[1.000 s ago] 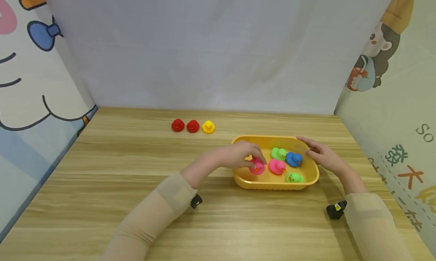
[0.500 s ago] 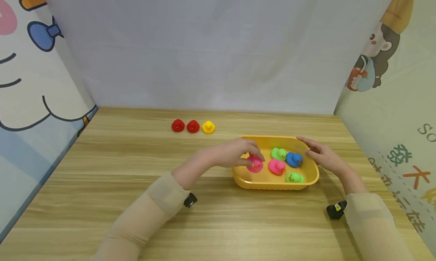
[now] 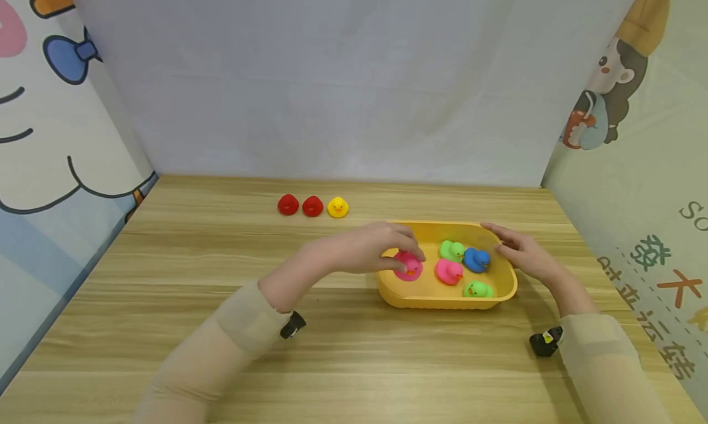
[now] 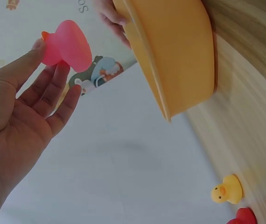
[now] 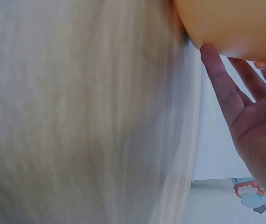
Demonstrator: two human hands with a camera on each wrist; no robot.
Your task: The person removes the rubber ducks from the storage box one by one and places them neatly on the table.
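My left hand [image 3: 376,247] pinches a pink rubber duck [image 3: 408,269] between thumb and fingers, over the left end of a yellow tub [image 3: 442,302]. From the left wrist camera, the pink duck [image 4: 67,45] shows its flat underside, held up by the fingertips. Inside the tub lie another pink duck [image 3: 449,271], a blue duck [image 3: 476,260] and two green ducks, one at the back [image 3: 451,251] and one by the front wall [image 3: 478,289]. My right hand [image 3: 525,257] rests at the tub's right end; fairly straight fingers [image 5: 221,74] touch its wall in the right wrist view.
Left of the tub, toward the back of the wooden table [image 3: 221,246], two red ducks [image 3: 300,206] and a yellow duck [image 3: 338,208] stand in a row. A pale curtain [image 3: 354,104] hangs behind the table, with printed sheets at both sides.
The left hand has shifted a little leftward with the pink duck, away from the other ducks in the tub. The right hand and the tub have stayed in place.
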